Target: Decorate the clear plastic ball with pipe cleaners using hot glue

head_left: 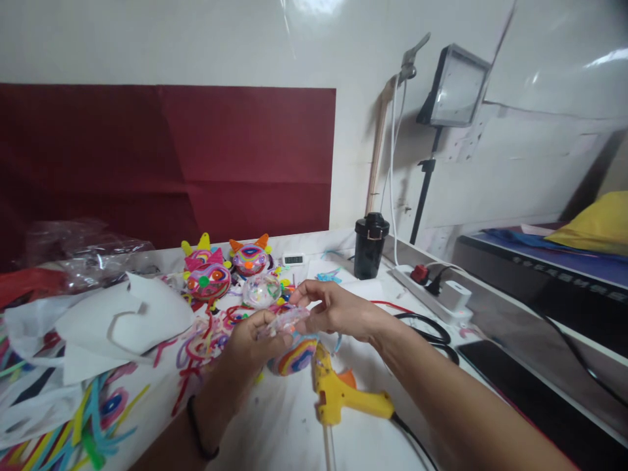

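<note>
Both hands meet right above the yellow glue gun (343, 392) – the left hand (255, 340) is curled around a colourful swirly ball (294, 356), while the right hand (333, 311) pinches a small clear plastic piece (289, 319) just over it. Behind the glue gun sit two finished horned ornaments (228, 268), and pipe cleaners (88, 418) lie off to its left.

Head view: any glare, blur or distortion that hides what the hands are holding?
Head view: glare streaks only on the glossy wall, away from the work; wide-angle bending stretches the edges, so the right forearm looms large; the left hand and right hand are evenly lit, but the clear piece between them is slightly soft and hard to read; the glue gun is sharp.
</note>
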